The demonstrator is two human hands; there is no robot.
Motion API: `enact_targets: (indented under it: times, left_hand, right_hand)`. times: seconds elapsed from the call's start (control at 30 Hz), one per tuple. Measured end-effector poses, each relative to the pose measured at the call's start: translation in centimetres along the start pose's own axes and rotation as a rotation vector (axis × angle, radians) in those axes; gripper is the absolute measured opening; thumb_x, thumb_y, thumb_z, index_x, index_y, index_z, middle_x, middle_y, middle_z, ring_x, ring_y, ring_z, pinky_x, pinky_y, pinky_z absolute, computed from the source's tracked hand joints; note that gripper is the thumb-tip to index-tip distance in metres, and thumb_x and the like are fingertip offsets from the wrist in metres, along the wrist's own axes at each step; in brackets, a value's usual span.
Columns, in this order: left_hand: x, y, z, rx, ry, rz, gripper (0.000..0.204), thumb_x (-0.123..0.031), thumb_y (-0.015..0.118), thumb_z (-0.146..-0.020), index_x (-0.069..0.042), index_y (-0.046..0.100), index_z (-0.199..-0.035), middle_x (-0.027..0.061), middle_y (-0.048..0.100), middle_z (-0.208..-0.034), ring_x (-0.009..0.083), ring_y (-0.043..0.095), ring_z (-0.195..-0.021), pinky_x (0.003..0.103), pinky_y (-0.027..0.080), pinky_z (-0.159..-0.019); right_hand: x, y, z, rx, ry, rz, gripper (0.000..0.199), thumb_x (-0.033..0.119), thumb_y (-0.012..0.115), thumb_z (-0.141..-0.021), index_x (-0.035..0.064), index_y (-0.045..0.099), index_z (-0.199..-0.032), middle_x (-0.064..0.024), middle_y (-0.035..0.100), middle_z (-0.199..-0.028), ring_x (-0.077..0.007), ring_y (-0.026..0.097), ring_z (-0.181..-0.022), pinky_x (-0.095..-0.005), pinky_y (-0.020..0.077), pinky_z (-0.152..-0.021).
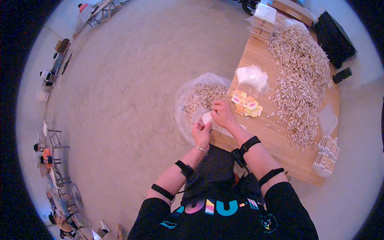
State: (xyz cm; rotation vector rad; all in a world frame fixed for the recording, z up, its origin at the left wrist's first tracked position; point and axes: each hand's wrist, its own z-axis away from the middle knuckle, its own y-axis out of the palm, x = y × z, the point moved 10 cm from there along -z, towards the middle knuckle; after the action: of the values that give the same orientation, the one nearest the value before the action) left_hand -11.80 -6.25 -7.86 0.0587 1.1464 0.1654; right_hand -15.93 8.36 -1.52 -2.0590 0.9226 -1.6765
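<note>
Beside the table's near left corner, my left hand (202, 134) grips a small clear plastic bag (197, 116) that has a round white thing (207, 117) at it; I cannot make out exactly what that is. My right hand (224, 114) has its fingers closed at the bag's edge, touching the white thing. Just beyond both hands a large clear sack (182, 102) bulges with loose cotton swabs (206, 95). On the table right of my right hand lies a small heap of yellow and orange printed cards (247, 105).
A large pile of cotton swabs (300, 76) covers much of the wooden table (256, 138). Clear plastic bags (253, 78) lie behind the cards. Filled packs (326, 155) stand at the right edge. A black box (334, 39) and stacked packs (263, 21) are at the back. People sit far left.
</note>
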Motion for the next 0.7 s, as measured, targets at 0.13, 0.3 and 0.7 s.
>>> enact_targets:
  times: [0.13, 0.3, 0.7]
  left_hand:
    - [0.2, -0.7, 0.3, -0.108, -0.041, 0.126, 0.022, -0.006, 0.062, -0.082, -0.002, 0.054, -0.101, -0.0025, 0.053, -0.073, 0.007, 0.049, -0.063, 0.022, 0.041, -0.056]
    - [-0.8, -0.3, 0.8, -0.058, 0.067, -0.075, 0.012, -0.008, 0.063, -0.081, -0.004, 0.054, -0.087, -0.0033, 0.05, -0.067, 0.0069, 0.047, -0.059, 0.022, 0.04, -0.052]
    - [2.3, -1.1, -0.5, 0.012, 0.027, -0.205, 0.028, -0.009, 0.069, -0.076, -0.003, 0.049, -0.095, -0.0004, 0.053, -0.068, 0.0087, 0.048, -0.059, 0.024, 0.042, -0.053]
  right_hand:
    - [-0.2, 0.0, -0.2, 0.026, 0.021, -0.006, 0.011, 0.012, 0.06, -0.063, 0.0015, 0.06, -0.059, -0.0152, 0.06, -0.1, -0.0323, 0.052, -0.1, -0.0402, 0.0409, -0.089]
    - [-0.4, -0.1, -0.1, 0.027, 0.041, -0.002, 0.011, 0.011, 0.059, -0.062, 0.0013, 0.056, -0.057, -0.0141, 0.061, -0.1, -0.0312, 0.053, -0.099, -0.0393, 0.0415, -0.088]
    - [-0.1, 0.3, 0.1, 0.008, 0.0, 0.125, 0.008, 0.008, 0.058, -0.062, 0.0018, 0.056, -0.057, -0.0133, 0.061, -0.101, -0.0303, 0.053, -0.1, -0.0388, 0.0421, -0.088]
